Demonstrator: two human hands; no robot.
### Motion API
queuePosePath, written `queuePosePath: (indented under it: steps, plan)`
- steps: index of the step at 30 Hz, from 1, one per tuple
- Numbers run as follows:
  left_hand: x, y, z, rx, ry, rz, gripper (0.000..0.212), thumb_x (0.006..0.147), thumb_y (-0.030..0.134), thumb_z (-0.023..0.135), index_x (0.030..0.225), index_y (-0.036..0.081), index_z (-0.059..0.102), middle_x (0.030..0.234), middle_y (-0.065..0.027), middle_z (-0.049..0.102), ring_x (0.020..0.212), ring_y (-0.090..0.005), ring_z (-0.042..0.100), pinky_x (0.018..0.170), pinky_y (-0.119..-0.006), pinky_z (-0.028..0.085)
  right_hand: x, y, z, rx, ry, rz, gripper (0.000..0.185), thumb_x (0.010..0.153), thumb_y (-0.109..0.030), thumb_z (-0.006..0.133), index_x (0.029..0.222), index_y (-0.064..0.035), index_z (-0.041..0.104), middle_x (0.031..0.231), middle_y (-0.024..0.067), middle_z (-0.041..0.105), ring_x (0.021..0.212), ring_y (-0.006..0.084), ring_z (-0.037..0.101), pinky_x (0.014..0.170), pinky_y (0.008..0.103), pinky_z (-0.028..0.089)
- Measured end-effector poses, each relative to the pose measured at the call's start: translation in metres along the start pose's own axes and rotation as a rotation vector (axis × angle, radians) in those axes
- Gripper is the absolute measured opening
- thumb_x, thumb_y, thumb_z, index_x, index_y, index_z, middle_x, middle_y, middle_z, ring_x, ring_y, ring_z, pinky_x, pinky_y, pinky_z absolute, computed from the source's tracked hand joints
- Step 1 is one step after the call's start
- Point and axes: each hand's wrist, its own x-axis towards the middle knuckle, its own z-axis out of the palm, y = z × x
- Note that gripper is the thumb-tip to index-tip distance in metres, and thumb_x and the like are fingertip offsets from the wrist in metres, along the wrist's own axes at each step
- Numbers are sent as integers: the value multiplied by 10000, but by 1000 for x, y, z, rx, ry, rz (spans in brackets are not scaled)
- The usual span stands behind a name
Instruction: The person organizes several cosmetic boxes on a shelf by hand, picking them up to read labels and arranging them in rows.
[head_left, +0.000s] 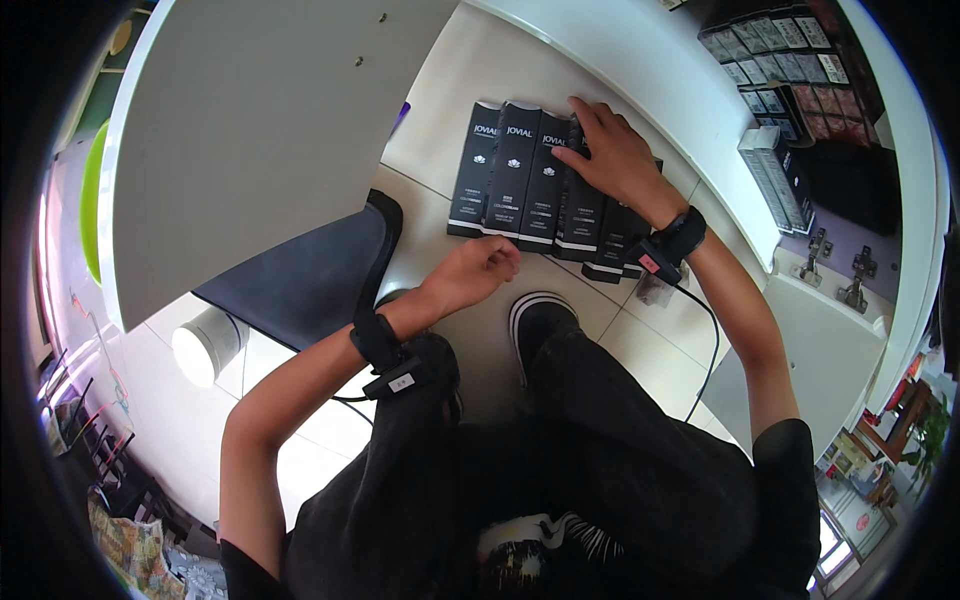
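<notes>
A row of several black Jovial hair colour cartons (512, 176) lies side by side on the tiled floor, each with a white band at its lower end. My right hand (619, 154) rests over the right part of the row, thumb spread from the fingers. Its thumb tip is over the third carton from the left, and it hides parts of the cartons beneath. Just below the row's lower left edge is my left hand (480, 270), fingers loosely curled with nothing visible in them. Both wrists wear black straps with cabled devices.
An open cabinet (889, 202) at right holds stacked small boxes (787, 67) and upright cartons (776, 180). Its hinged door (795, 360) hangs low. A grey panel (255, 112), a black padded surface (315, 262) and a white cylindrical container (210, 345) are at left. A small plastic packet (656, 291) lies beside the row.
</notes>
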Motion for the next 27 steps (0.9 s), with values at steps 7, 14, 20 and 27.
queuePosePath:
  steps: [7, 14, 20, 27]
  plan:
    - [-6, 2, -6, -152, 84, 65, 281, 884, 112, 480, 1153, 37, 456, 937, -73, 581, 829, -140, 574, 725, -272, 472, 16, -8, -5, 175, 181, -160, 186, 791, -197, 570, 918, -61, 575, 880, 136, 554, 816, 346, 547, 696, 412, 469]
    - [-6, 41, -11, -226, -43, 14, 580, 906, 376, 508, 1322, 22, 314, 880, -51, 544, 746, -109, 529, 627, -240, 464, 49, -1, -21, 430, -100, -210, 214, 872, -178, 442, 779, -6, 528, 684, 121, 541, 667, 235, 524, 649, 316, 404]
    - [-11, 65, -24, -93, 38, -71, 542, 845, 466, 568, 1056, -30, 507, 611, -16, 488, 540, -72, 449, 441, -226, 348, 55, 11, -6, 672, -404, 15, 254, 860, -206, 419, 747, -33, 568, 703, 12, 528, 676, 101, 497, 646, 249, 391]
    - [-27, 108, -22, -634, -240, -238, 469, 834, 550, 493, 778, 86, 536, 592, 52, 398, 479, -55, 326, 413, -192, 229, 38, -7, 1, 994, -782, 337, 249, 827, -317, 470, 810, -104, 598, 665, -19, 553, 523, 94, 524, 433, 229, 416]
